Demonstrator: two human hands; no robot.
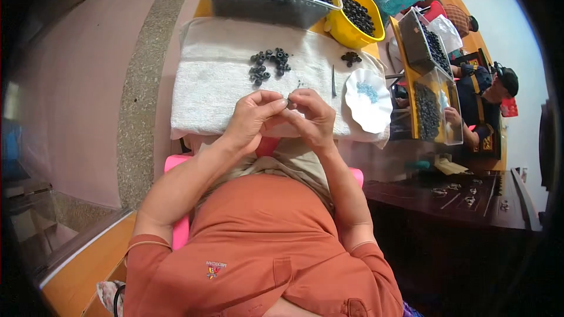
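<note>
My left hand (254, 116) and my right hand (312, 118) meet above the near part of a white towel (202, 97). Thumbs and fingertips of both are closed on a small dark round piece (288, 101), mostly covered by the fingers. Just beyond them lies a loose pile of small black ring-shaped pieces (264, 75), with a few tiny bits scattered beside it. To the right of my right hand are a thin dark pointed tool (333, 82) and a white wavy-edged plate (380, 114) holding light blue bits. A small black cluster (351, 58) sits beyond the plate.
A clear bin (264, 9) full of black pieces and a yellow basin (346, 30) of similar pieces stand at the far edge. On the right, another person (479, 91) works by more clear bins (449, 123). A dark table (423, 194) stands at lower right.
</note>
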